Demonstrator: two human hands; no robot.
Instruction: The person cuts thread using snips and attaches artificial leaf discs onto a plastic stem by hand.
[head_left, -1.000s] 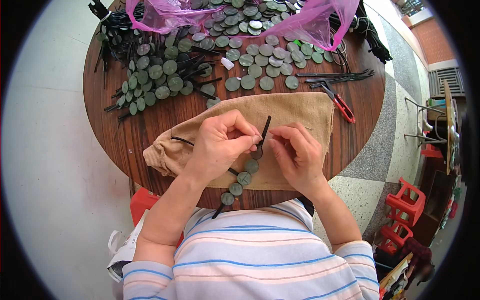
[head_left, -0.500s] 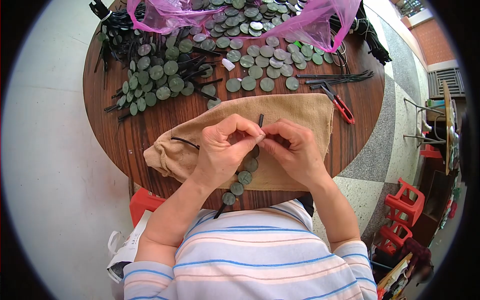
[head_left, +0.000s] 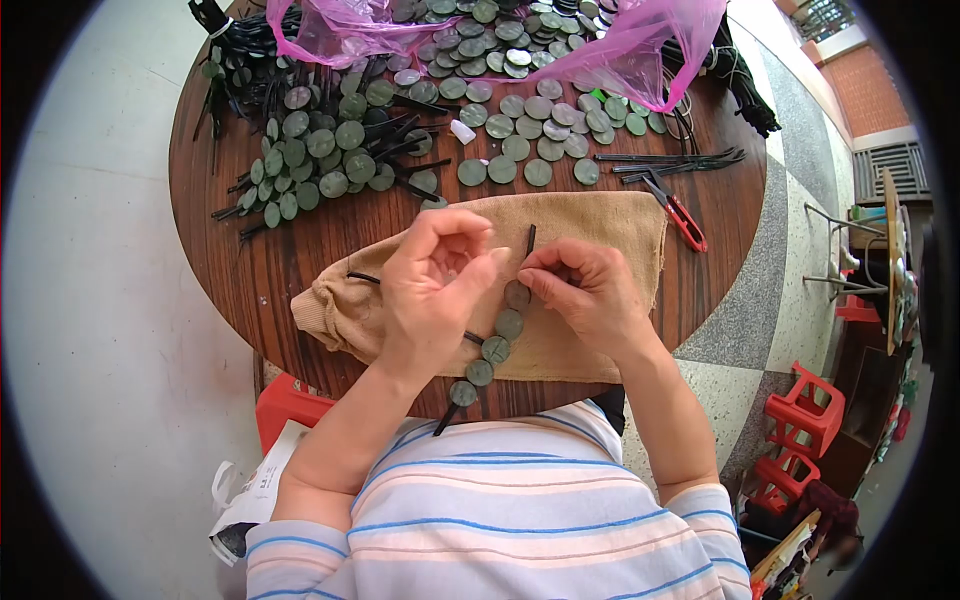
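A strand of round grey-green discs (head_left: 495, 349) runs diagonally over a tan cloth (head_left: 600, 220), its lower end hanging past the table edge with a black tip. My right hand (head_left: 595, 300) pinches the strand by its top disc, just below an upright black strip end (head_left: 531, 239). Left of it, my left hand (head_left: 425, 295) is raised over the cloth, fingers curled and thumb held apart from them; nothing shows in it. Another black strip (head_left: 364, 277) lies on the cloth, partly hidden behind my left hand.
Loose discs (head_left: 528, 127) and bundled disc strands (head_left: 325, 150) cover the far part of the round wooden table (head_left: 230, 270). Pink plastic bags (head_left: 630, 55) lie behind. Red-handled snips (head_left: 685, 225) and black strips (head_left: 670, 160) are at right. Red stools (head_left: 805, 410) stand on the floor.
My left hand has come away from my right hand, moving left, and its thumb and fingers have parted. The right hand keeps its pinch near the top of the strand.
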